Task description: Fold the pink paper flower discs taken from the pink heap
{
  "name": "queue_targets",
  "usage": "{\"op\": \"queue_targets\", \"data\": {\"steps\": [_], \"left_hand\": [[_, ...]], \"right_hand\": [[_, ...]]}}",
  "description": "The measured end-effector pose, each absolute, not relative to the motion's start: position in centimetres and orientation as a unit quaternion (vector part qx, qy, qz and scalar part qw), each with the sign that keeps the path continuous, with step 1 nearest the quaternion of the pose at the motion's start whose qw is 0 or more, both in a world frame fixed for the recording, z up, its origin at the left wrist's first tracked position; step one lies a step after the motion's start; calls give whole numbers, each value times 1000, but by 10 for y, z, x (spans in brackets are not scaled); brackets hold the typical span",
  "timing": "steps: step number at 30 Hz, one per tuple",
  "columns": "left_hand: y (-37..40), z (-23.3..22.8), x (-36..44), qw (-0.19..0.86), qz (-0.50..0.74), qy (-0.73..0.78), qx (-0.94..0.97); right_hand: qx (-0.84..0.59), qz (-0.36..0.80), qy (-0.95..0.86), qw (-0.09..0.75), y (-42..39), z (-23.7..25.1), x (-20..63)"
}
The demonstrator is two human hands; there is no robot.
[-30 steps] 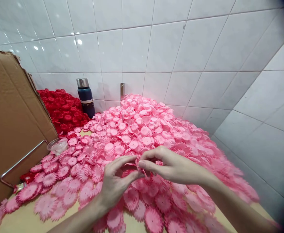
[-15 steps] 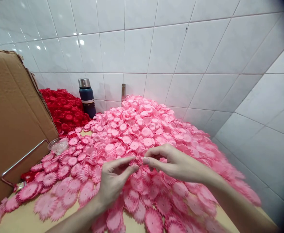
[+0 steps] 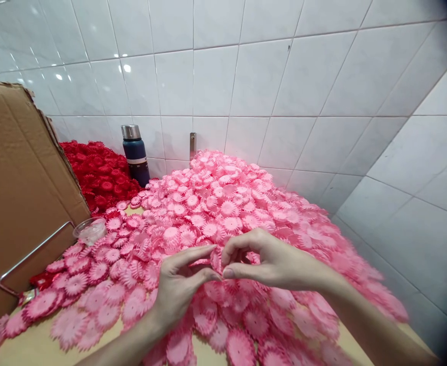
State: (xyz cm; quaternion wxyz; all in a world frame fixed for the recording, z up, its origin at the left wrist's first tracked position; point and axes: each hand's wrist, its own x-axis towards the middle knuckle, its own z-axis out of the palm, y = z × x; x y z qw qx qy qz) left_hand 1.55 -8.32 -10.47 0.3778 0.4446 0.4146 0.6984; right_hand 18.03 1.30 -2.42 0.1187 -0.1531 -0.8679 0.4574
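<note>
Pinching one pink flower (image 3: 216, 260) between left hand (image 3: 179, 290) and right hand (image 3: 272, 262); petals may tear if tugged apart.

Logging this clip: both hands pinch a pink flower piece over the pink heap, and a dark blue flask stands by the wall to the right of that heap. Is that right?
Not quite. The head view shows the dark blue flask by the wall to the left of the pink heap, beside the red heap. The rest holds: the left hand and right hand pinch a pink flower piece over the pink heap.
</note>
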Motion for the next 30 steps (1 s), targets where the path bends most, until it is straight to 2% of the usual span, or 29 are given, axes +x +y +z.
{"op": "queue_targets", "data": {"steps": [18, 24, 30], "left_hand": [[-87, -108, 17, 374, 690, 380, 490], [-85, -107, 19, 370, 692, 415, 461], [-83, -103, 18, 360, 684, 427, 470]], "right_hand": [[-158, 428, -883, 114, 18, -28, 180], [-138, 365, -915, 101, 12, -26, 179], [-152, 290, -933, 149, 12, -32, 179]]}}
